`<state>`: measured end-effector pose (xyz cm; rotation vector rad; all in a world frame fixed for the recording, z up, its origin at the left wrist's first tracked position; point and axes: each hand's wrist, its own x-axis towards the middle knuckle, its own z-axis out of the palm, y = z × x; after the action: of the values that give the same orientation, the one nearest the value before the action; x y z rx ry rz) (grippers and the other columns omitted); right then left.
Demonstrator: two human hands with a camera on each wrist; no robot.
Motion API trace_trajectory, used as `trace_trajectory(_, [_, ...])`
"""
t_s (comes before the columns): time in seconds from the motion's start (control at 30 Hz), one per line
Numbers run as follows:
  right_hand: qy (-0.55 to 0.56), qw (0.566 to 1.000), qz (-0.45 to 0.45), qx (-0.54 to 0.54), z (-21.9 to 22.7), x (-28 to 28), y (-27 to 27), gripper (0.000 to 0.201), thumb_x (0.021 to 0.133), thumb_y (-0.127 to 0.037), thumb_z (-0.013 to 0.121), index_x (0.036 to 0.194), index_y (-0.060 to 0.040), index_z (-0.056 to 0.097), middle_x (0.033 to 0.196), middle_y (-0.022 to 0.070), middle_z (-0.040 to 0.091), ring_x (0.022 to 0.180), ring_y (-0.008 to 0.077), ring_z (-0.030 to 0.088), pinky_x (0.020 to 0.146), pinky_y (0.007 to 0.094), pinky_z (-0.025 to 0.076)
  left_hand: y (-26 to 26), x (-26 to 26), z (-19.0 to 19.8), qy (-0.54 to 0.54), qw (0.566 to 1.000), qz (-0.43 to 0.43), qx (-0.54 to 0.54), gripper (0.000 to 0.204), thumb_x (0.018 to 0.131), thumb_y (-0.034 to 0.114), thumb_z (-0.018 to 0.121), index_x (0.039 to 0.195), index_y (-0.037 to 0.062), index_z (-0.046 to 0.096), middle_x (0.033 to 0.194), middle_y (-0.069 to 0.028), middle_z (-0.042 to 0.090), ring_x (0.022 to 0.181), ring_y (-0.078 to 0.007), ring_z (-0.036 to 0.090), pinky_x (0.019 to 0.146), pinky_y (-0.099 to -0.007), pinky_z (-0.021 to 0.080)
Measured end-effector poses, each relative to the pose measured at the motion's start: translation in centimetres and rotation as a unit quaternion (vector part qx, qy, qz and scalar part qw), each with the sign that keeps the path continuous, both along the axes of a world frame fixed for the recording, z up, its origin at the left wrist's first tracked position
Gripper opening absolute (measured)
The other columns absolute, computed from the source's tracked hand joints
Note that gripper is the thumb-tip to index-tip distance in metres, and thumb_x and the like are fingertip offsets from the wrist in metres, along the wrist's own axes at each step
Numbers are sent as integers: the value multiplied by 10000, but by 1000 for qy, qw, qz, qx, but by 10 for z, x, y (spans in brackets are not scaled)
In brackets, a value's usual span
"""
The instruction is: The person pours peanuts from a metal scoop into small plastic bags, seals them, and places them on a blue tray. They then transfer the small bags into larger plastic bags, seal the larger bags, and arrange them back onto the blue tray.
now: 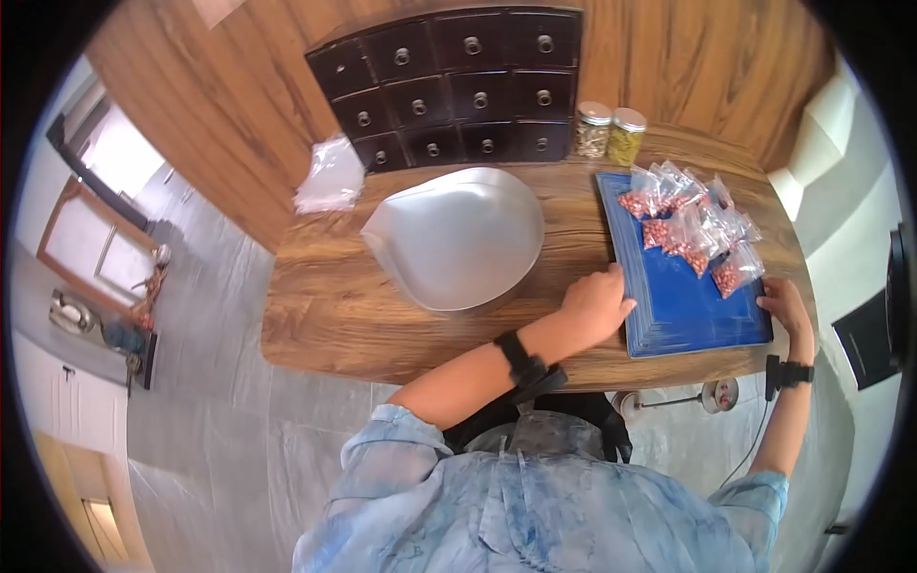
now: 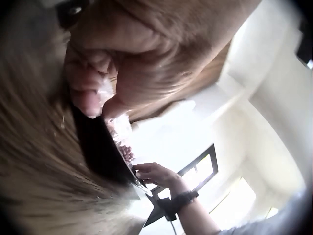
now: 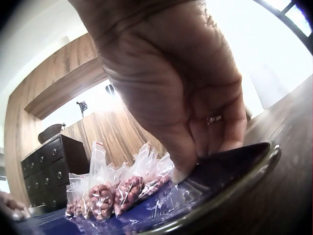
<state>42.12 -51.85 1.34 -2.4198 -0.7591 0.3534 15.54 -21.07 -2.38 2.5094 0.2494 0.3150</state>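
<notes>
A rectangular blue tray (image 1: pixel 678 320) lies at the right of the wooden table, with several small clear zip bags of reddish peanuts (image 1: pixel 702 229) heaped on its far part. My left hand (image 1: pixel 594 304) holds the tray's left edge, thumb and fingertips at the rim. On the opposite side my right hand (image 1: pixel 788 307) grips the right edge. In the right wrist view its thumb (image 3: pixel 183 164) presses on the tray's upper face while the other fingers go down outside the rim. The peanut bags (image 3: pixel 105 196) stand just beyond that thumb.
Left of the tray sits a large silver scoop-shaped pan (image 1: pixel 463 239). A dark chest of small drawers (image 1: pixel 458 86) stands at the back, beside two lidded jars (image 1: pixel 609 134). A stack of clear plastic bags (image 1: pixel 331 174) lies at the back left, near the table's edge.
</notes>
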Motion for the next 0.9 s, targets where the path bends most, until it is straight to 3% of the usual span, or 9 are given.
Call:
trace_trajectory(0.1, [-14,999,16,-25,17,-29,19,259,662,31,623,918,58,640,639,15,544,577,101,483,518,276,397,7,-48,32,-208,960,54,181,346,800,227,675,994,19,478,751,-173,591,720,-340,605,658,-425,503])
trace_trajectory(0.2, [-5,999,27,-29,17,-35,28,265,654,24,642,918,46,644,627,28,539,577,95,481,514,272,389,40,-77,42,-260,912,151,278,381,785,195,670,1065,21,479,813,-168,621,764,-357,604,666,-430,492])
trace_trajectory(0.3, [-3,998,34,-52,19,-38,35,286,649,21,653,934,48,640,628,34,540,580,101,491,517,273,397,68,-111,21,7,975,121,185,337,802,128,623,1100,29,504,842,-167,629,775,-376,604,652,-443,484])
trace_trajectory(0.4, [-8,999,38,-38,15,-39,39,293,651,18,657,942,50,639,624,37,547,573,113,506,517,279,409,75,-150,12,-13,964,115,237,262,812,52,568,1074,44,553,826,-155,629,782,-359,610,646,-436,486])
trace_trajectory(0.47, [-16,999,39,-27,10,-41,37,287,652,19,656,936,49,641,621,38,553,564,115,512,509,281,411,81,-183,21,30,971,101,214,241,774,-6,536,1002,52,587,836,-157,629,796,-345,617,650,-434,490])
trace_trajectory(0.53, [-30,999,39,-20,4,-41,37,275,650,23,654,924,47,645,620,39,560,555,111,515,497,280,408,91,-222,34,40,969,78,233,207,744,-2,506,942,8,566,803,-171,607,772,-340,623,646,-409,510])
trace_trajectory(0.67, [3,999,22,-39,16,-60,47,221,662,45,640,883,54,636,619,30,556,566,77,505,481,256,396,125,-299,38,53,961,159,219,259,752,-13,497,996,22,574,936,-176,615,924,-351,587,794,-415,490])
trace_trajectory(0.9, [48,997,45,39,13,-85,56,235,687,18,681,905,82,620,662,0,557,619,76,494,534,259,426,188,-394,16,81,903,308,288,312,756,-105,469,1016,20,588,1129,-194,597,1088,-363,558,914,-412,476])
